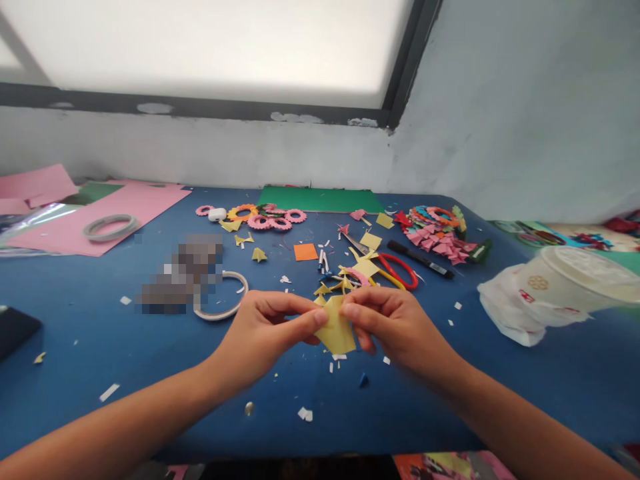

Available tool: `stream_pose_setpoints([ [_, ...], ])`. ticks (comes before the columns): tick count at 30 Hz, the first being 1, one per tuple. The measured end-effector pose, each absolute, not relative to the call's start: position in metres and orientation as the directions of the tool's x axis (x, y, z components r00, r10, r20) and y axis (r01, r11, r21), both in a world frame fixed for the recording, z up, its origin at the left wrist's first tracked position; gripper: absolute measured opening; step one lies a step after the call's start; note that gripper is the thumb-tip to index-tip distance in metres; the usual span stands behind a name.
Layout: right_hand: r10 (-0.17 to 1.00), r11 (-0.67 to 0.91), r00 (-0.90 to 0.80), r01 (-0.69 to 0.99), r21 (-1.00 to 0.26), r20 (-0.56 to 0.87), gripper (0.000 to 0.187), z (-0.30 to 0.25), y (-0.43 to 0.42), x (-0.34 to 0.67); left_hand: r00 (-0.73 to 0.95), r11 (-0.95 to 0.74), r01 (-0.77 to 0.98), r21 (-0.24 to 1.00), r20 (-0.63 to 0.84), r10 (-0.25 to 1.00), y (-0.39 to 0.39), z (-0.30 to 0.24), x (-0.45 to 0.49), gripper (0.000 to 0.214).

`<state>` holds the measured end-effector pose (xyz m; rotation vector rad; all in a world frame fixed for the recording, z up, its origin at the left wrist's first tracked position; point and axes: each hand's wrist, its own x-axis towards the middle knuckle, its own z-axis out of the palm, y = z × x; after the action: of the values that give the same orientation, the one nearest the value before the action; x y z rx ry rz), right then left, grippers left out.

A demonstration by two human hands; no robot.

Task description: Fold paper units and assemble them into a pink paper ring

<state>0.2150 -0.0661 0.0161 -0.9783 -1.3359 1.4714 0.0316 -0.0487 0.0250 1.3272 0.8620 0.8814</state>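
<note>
Between both hands, a small piece of yellow paper is held up over the blue table, with creases showing on it. My left hand pinches its left edge between thumb and fingers. At the upper right side of the same paper, my right hand pinches with thumb and forefinger. Just beyond the hands lie folded yellow paper pieces, partly hidden by my fingers. Scissors with red and yellow handles rest behind my right hand, with yellow paper squares over them.
A tape roll lies left of my hands, beside a blurred-out patch. Further back are an orange paper square, pink paper rings, a black marker and a heap of paper shapes. A white cup stands right; paper scraps dot the table.
</note>
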Motion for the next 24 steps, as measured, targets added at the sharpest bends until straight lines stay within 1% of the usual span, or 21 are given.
stream_pose_setpoints([
  [5, 0.972, 0.004, -0.234, 0.03, -1.0, -0.003, 0.018, 0.0217, -0.0706, 0.2124, 0.399, 0.019, 0.004, 1.0, -0.019, 0.917, -0.0495, 0.0242, 0.032, 0.011],
  [8, 0.98, 0.031, -0.2, 0.067, -0.997, 0.017, 0.017, 0.0223, -0.0717, 0.2115, 0.378, 0.001, 0.041, 0.999, -0.016, 0.926, -0.0498, 0.0238, 0.0325, 0.012],
  [11, 0.978, 0.056, -0.205, 0.087, -0.995, 0.037, 0.015, 0.0213, -0.0722, 0.2115, 0.367, -0.016, 0.085, 0.996, -0.016, 0.93, -0.0507, 0.0249, 0.0331, 0.015],
  [15, 0.971, 0.066, -0.235, 0.068, -0.995, 0.048, 0.013, 0.0212, -0.0732, 0.2107, 0.375, -0.032, 0.128, 0.991, -0.019, 0.927, -0.0525, 0.0273, 0.0338, 0.017],
  [19, 0.961, 0.081, -0.268, 0.039, -0.996, 0.068, 0.011, 0.0228, -0.0745, 0.2098, 0.409, -0.069, 0.148, 0.987, 0.002, 0.913, -0.053, 0.0288, 0.0342, 0.015],
  [22, 0.949, 0.073, -0.309, 0.019, -0.997, 0.064, 0.012, 0.0233, -0.0743, 0.2108, 0.458, -0.06, 0.095, 0.994, 0.01, 0.889, -0.052, 0.0282, 0.0338, 0.012],
  [24, 0.941, 0.049, -0.334, -0.023, -0.999, 0.054, 0.012, 0.023, -0.0733, 0.212, 0.488, -0.017, 0.02, 1.0, 0.005, 0.873, -0.0514, 0.0269, 0.0333, 0.01],
])
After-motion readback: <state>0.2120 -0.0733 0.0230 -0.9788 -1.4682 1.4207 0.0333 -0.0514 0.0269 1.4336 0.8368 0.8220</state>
